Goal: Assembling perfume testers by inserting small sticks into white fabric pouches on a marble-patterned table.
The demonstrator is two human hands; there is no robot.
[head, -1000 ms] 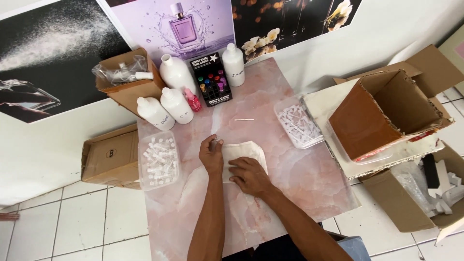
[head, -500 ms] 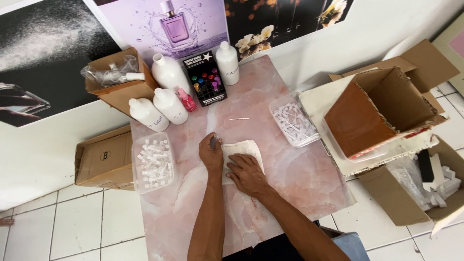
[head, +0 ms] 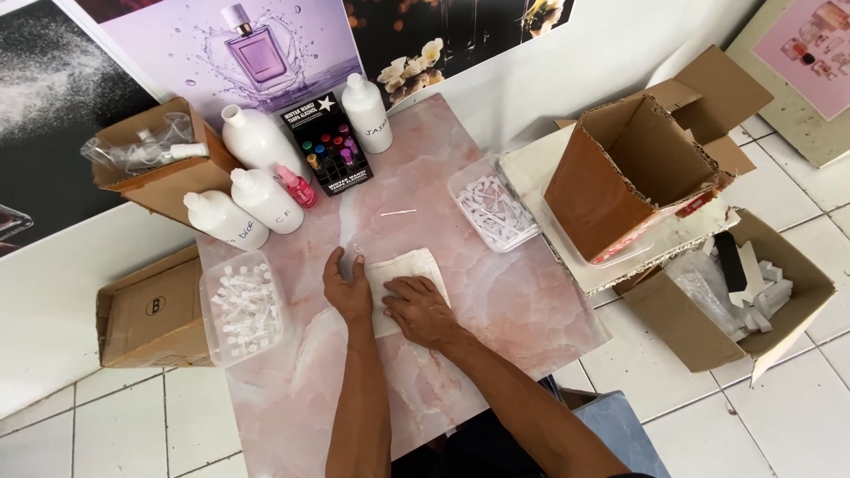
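Observation:
A folded off-white cloth lies on the pink marble-pattern table. My right hand lies on the cloth's lower part with the fingers spread flat. At the cloth's left edge my left hand is curled, and a small clear vial pokes out from its fingertips. Both forearms reach in from the bottom edge.
A clear tub of small vials stands left of my hands; another tub of white parts is at the right. Several white bottles, a pink spray bottle and a black sample rack stand at the back. Cardboard boxes surround the table.
Both hands stay on the cloth. My left hand has shifted slightly at the cloth's left edge.

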